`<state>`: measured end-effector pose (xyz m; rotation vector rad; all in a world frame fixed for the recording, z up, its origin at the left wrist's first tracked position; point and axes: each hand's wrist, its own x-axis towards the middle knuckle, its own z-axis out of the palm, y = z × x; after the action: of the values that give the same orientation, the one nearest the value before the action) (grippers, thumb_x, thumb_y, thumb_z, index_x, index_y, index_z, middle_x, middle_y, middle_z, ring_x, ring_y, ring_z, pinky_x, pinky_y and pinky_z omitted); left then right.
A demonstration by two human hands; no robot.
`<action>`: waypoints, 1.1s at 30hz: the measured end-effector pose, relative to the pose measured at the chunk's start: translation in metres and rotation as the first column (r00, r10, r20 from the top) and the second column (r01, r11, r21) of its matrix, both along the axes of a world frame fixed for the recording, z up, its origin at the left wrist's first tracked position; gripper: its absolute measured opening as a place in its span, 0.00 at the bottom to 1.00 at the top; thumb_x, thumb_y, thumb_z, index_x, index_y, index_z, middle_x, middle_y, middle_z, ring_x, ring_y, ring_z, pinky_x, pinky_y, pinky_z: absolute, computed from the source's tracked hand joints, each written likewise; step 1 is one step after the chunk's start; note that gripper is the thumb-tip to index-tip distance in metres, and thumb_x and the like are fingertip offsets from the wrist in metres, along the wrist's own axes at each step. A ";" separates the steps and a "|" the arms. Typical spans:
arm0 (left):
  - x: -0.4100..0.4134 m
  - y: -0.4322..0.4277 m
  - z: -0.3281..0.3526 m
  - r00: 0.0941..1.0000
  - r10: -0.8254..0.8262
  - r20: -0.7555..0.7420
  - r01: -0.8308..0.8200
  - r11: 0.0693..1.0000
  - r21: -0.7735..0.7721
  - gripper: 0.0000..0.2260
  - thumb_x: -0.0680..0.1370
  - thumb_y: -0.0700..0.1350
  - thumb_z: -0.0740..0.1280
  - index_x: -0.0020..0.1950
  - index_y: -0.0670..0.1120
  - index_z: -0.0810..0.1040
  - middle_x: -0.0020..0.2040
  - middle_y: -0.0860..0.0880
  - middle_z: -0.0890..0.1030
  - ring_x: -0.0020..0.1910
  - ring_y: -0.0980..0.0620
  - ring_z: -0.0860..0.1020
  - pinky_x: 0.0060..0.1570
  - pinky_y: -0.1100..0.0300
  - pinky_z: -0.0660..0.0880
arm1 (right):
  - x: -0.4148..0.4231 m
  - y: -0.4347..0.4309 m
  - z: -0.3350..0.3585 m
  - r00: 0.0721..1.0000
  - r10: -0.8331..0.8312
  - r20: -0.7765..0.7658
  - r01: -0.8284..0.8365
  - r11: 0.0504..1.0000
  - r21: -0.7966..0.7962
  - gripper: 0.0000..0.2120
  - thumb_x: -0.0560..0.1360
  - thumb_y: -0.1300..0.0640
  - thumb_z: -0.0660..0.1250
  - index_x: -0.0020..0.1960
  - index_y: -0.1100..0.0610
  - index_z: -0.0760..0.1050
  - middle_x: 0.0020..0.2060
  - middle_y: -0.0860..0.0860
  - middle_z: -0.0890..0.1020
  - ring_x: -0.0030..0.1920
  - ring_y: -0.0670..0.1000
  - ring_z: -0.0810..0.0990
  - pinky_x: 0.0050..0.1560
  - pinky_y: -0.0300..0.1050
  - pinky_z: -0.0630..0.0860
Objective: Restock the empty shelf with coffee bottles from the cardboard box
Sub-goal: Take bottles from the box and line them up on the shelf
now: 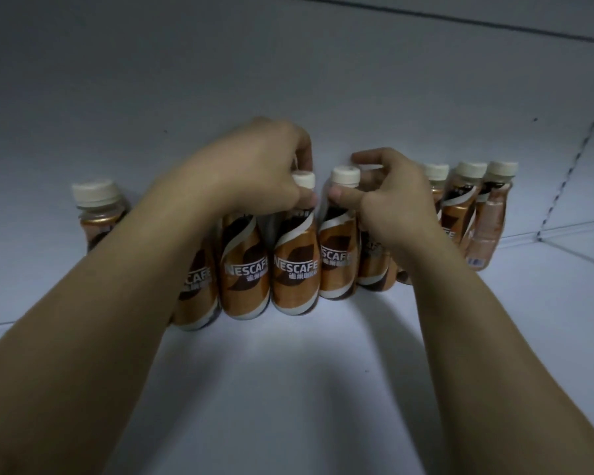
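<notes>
Several orange-brown coffee bottles with cream caps stand in a row along the back of the white shelf (288, 389). My left hand (254, 166) grips the neck of one middle bottle (294, 269) from above, fingers wrapped around its cap. My right hand (388, 193) holds the neck of the bottle beside it (335, 265), thumb on the front under the cap. Both bottles stand upright on the shelf, touching each other. My left forearm hides part of two bottles to the left. The cardboard box is out of view.
A lone bottle (98, 214) stands at the far left, and three more (470, 207) at the right end. The shelf's back wall (288, 80) rises behind the row. A slotted upright rail (576, 159) runs down the right corner.
</notes>
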<state>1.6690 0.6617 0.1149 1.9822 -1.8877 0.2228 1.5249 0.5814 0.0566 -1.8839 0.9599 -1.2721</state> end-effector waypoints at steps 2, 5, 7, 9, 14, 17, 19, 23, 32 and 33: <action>-0.002 0.000 0.000 1.000 0.021 -0.012 -0.021 1.000 -0.017 0.13 0.67 0.54 0.76 0.46 0.53 0.76 0.41 0.54 0.78 0.38 0.55 0.76 0.33 0.59 0.71 | -0.001 -0.001 -0.001 1.000 0.024 0.009 -0.024 0.999 0.026 0.22 0.71 0.58 0.74 0.63 0.51 0.73 0.52 0.48 0.82 0.50 0.47 0.82 0.53 0.47 0.80; -0.006 -0.001 -0.001 0.996 0.092 0.000 -0.092 0.993 -0.072 0.15 0.66 0.55 0.76 0.46 0.50 0.79 0.41 0.51 0.80 0.38 0.53 0.76 0.32 0.59 0.71 | -0.002 0.001 -0.001 0.999 0.039 -0.011 -0.039 0.999 0.005 0.18 0.73 0.58 0.72 0.61 0.51 0.75 0.53 0.48 0.82 0.52 0.46 0.81 0.54 0.48 0.79; -0.008 -0.002 -0.003 0.989 0.150 0.009 -0.148 0.984 -0.103 0.17 0.66 0.56 0.76 0.47 0.48 0.80 0.42 0.49 0.80 0.40 0.49 0.77 0.36 0.56 0.74 | -0.001 0.003 0.000 0.989 -0.048 -0.142 0.029 0.991 -0.132 0.20 0.74 0.55 0.71 0.65 0.51 0.74 0.58 0.48 0.80 0.54 0.45 0.78 0.54 0.43 0.77; -0.010 -0.003 -0.004 0.983 0.182 0.020 -0.178 0.976 -0.123 0.18 0.66 0.56 0.76 0.48 0.46 0.80 0.43 0.48 0.80 0.41 0.48 0.78 0.39 0.53 0.75 | 0.000 0.005 0.001 0.957 -0.164 -0.239 0.095 0.957 -0.274 0.23 0.74 0.50 0.71 0.68 0.50 0.72 0.62 0.50 0.78 0.57 0.48 0.77 0.54 0.43 0.75; -0.012 -0.002 -0.005 0.980 0.198 0.035 -0.192 0.973 -0.132 0.20 0.65 0.57 0.76 0.48 0.45 0.80 0.44 0.46 0.80 0.42 0.46 0.78 0.43 0.50 0.78 | -0.002 0.011 0.004 0.918 -0.273 -0.288 0.170 0.926 -0.336 0.30 0.69 0.39 0.71 0.68 0.50 0.73 0.57 0.50 0.82 0.54 0.50 0.80 0.48 0.42 0.72; -0.011 -0.003 -0.005 0.982 0.188 0.032 -0.182 0.974 -0.133 0.19 0.65 0.57 0.76 0.47 0.46 0.80 0.43 0.47 0.80 0.41 0.46 0.78 0.41 0.50 0.78 | 0.003 0.014 0.005 0.877 -0.372 -0.306 0.231 0.882 -0.410 0.25 0.71 0.41 0.71 0.64 0.50 0.76 0.52 0.51 0.84 0.51 0.51 0.81 0.45 0.45 0.74; -0.010 -0.004 -0.006 0.983 0.182 0.025 -0.177 0.976 -0.128 0.19 0.65 0.57 0.76 0.48 0.47 0.80 0.42 0.47 0.80 0.41 0.47 0.78 0.40 0.52 0.77 | 0.007 0.014 0.004 0.881 -0.381 -0.282 0.244 0.875 -0.418 0.22 0.73 0.44 0.70 0.63 0.51 0.77 0.51 0.52 0.84 0.50 0.52 0.81 0.48 0.48 0.77; -0.007 -0.006 -0.007 0.982 0.185 0.033 -0.180 0.977 -0.115 0.19 0.66 0.57 0.76 0.49 0.47 0.79 0.42 0.47 0.79 0.41 0.46 0.77 0.40 0.52 0.77 | 0.006 0.011 0.004 0.928 -0.286 -0.238 0.202 0.924 -0.324 0.21 0.74 0.47 0.70 0.65 0.52 0.76 0.54 0.52 0.83 0.52 0.51 0.81 0.54 0.48 0.79; -0.003 -0.008 -0.002 0.987 0.151 0.054 -0.147 0.986 -0.072 0.21 0.65 0.58 0.76 0.49 0.46 0.78 0.42 0.47 0.79 0.41 0.46 0.77 0.39 0.52 0.76 | -0.001 0.002 0.003 0.969 -0.141 -0.202 0.099 0.973 -0.207 0.19 0.75 0.53 0.70 0.65 0.49 0.76 0.56 0.49 0.83 0.48 0.43 0.77 0.43 0.31 0.69; -0.003 -0.008 -0.002 0.986 0.151 0.066 -0.146 0.987 -0.072 0.21 0.65 0.58 0.76 0.49 0.46 0.78 0.42 0.47 0.79 0.41 0.46 0.77 0.39 0.52 0.76 | -0.001 0.002 0.002 0.970 -0.135 -0.202 0.092 0.973 -0.211 0.19 0.75 0.53 0.70 0.65 0.49 0.75 0.56 0.49 0.83 0.48 0.43 0.78 0.44 0.33 0.70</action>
<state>1.6664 0.6537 0.1134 2.0967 -1.7507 0.3982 1.5239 0.5830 0.0589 -2.1860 1.1002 -1.2906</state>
